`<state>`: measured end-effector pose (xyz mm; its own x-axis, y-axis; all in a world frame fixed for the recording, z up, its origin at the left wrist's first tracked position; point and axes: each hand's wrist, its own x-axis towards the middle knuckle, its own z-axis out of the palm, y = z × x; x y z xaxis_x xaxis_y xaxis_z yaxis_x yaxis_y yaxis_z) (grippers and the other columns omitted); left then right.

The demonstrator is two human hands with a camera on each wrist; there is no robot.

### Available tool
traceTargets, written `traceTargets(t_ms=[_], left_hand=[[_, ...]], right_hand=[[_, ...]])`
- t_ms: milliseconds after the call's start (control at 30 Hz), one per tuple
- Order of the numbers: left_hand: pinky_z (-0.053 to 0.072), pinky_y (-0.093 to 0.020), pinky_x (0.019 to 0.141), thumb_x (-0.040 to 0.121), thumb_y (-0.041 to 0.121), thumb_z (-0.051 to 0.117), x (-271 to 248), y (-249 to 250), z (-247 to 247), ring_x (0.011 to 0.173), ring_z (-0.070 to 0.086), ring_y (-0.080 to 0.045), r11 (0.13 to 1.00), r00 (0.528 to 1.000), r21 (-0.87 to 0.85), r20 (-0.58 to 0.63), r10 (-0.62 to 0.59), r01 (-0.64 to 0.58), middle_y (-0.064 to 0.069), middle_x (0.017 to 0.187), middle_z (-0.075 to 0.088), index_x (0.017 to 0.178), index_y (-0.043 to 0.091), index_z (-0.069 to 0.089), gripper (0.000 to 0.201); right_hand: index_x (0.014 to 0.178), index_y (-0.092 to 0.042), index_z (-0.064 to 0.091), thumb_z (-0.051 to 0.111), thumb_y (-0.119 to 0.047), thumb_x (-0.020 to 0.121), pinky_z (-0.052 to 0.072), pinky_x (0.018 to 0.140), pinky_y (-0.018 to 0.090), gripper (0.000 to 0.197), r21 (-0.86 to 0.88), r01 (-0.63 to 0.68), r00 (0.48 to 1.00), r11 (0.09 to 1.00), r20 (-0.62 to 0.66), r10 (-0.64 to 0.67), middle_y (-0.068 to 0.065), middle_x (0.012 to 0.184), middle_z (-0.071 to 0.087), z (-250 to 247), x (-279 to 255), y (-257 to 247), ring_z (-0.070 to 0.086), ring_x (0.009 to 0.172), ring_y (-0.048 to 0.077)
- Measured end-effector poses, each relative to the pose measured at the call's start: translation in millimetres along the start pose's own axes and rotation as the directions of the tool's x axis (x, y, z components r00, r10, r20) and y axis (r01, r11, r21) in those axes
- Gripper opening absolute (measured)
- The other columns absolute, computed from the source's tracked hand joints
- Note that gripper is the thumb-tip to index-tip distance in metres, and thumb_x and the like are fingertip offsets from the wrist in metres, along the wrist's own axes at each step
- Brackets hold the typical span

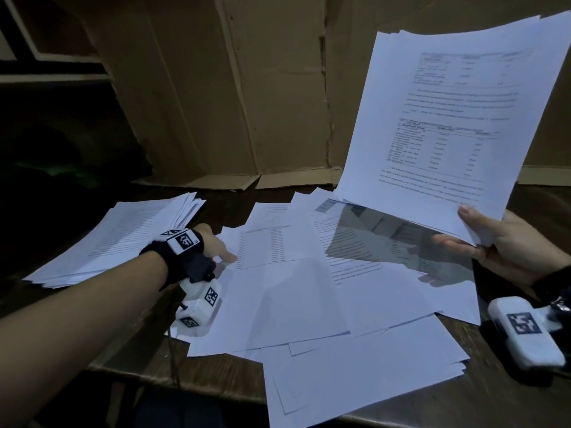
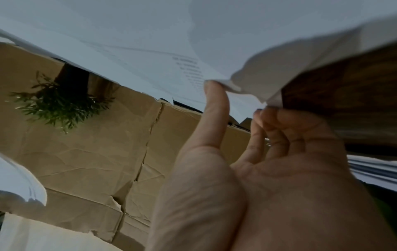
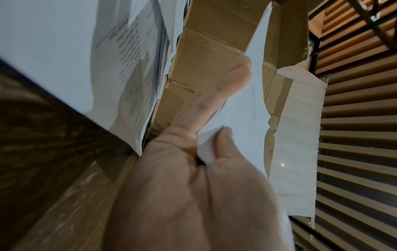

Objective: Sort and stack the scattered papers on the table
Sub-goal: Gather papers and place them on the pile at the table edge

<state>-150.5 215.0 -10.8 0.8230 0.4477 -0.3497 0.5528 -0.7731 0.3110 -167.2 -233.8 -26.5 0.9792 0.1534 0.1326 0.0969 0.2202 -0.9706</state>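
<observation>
White printed sheets [image 1: 309, 291] lie scattered and overlapping across the middle of the dark wooden table [image 1: 519, 396]. A rough stack of sheets [image 1: 114, 239] rests at the left. My left hand [image 1: 227, 256] is low at the left edge of the scatter. In the left wrist view the left hand [image 2: 236, 98] pinches the lifted corner of one sheet [image 2: 171, 59] between thumb and curled fingers. My right hand [image 1: 460, 227] holds a bundle of printed pages [image 1: 448, 118] upright above the table's right side. The right wrist view shows the right hand [image 3: 227, 105] gripping that bundle's [image 3: 242, 110] lower corner.
Flattened cardboard panels [image 1: 247, 88] stand along the back of the table, their flaps [image 1: 247, 180] resting on its far edge. Some sheets [image 1: 340, 396] overhang the table's front edge. A green plant [image 2: 58, 105] shows beyond the cardboard.
</observation>
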Motion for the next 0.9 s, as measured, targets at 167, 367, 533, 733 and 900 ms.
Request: traceTargets(t_ms=[167, 367, 533, 733, 900], left_hand=[[0.048, -0.043, 0.093, 0.077, 0.027, 0.083, 1, 2, 2, 0.117, 0.056, -0.038, 0.999, 1.0, -0.046, 0.016, -0.013, 0.014, -0.023, 0.131, 0.056, 0.136, -0.006, 0.042, 0.079], [0.051, -0.04, 0.09, 0.092, 0.02, 0.066, 9, 0, 5, 0.102, 0.062, -0.031, 0.971, 0.971, -0.092, -0.118, 0.208, -0.219, -0.014, 0.116, 0.066, 0.114, 0.004, 0.064, 0.027], [0.048, -0.04, 0.095, 0.1, 0.011, 0.052, -5, 8, -11, 0.112, 0.06, -0.024, 0.726, 0.794, -0.353, -0.412, 0.446, -0.591, -0.002, 0.126, 0.063, 0.128, 0.016, 0.056, 0.029], [0.059, -0.031, 0.073, 0.101, 0.01, 0.047, -40, 24, -41, 0.096, 0.071, -0.017, 0.295, 0.747, -0.738, -0.402, 0.53, -0.607, 0.002, 0.114, 0.07, 0.124, 0.016, 0.058, 0.026], [0.06, -0.03, 0.07, 0.1, 0.015, 0.05, -44, 40, -46, 0.095, 0.072, -0.019, 0.226, 0.79, -0.834, -0.339, 0.51, -0.504, -0.005, 0.117, 0.071, 0.128, 0.009, 0.059, 0.03]], right_hand=[[0.138, -0.038, 0.049, 0.041, -0.017, 0.104, 0.057, 0.084, 0.04, 0.04, -0.006, -0.003, 1.0, 1.0, 0.012, 0.003, -0.006, 0.128, 0.069, -1, 1, 2, 0.074, 0.097, 0.027], [0.131, -0.04, 0.053, 0.041, -0.017, 0.105, 0.055, 0.087, 0.043, 0.037, -0.025, -0.007, 1.0, 1.0, 0.024, 0.008, -0.007, 0.13, 0.067, -4, 1, 3, 0.073, 0.1, 0.028], [0.133, -0.039, 0.052, 0.042, -0.018, 0.104, 0.054, 0.089, 0.045, 0.037, -0.035, -0.019, 0.999, 0.999, 0.032, 0.02, -0.008, 0.131, 0.067, -5, 3, 6, 0.072, 0.102, 0.03], [0.14, -0.035, 0.049, 0.044, -0.019, 0.103, 0.06, 0.083, 0.038, 0.041, -0.008, -0.073, 0.997, 0.997, 0.032, 0.073, -0.003, 0.131, 0.067, -6, 4, 8, 0.071, 0.107, 0.031], [0.139, -0.033, 0.051, 0.047, -0.02, 0.101, 0.06, 0.084, 0.04, 0.04, -0.002, -0.13, 0.989, 0.991, 0.069, 0.13, -0.001, 0.131, 0.067, -6, 3, 7, 0.069, 0.109, 0.035]])
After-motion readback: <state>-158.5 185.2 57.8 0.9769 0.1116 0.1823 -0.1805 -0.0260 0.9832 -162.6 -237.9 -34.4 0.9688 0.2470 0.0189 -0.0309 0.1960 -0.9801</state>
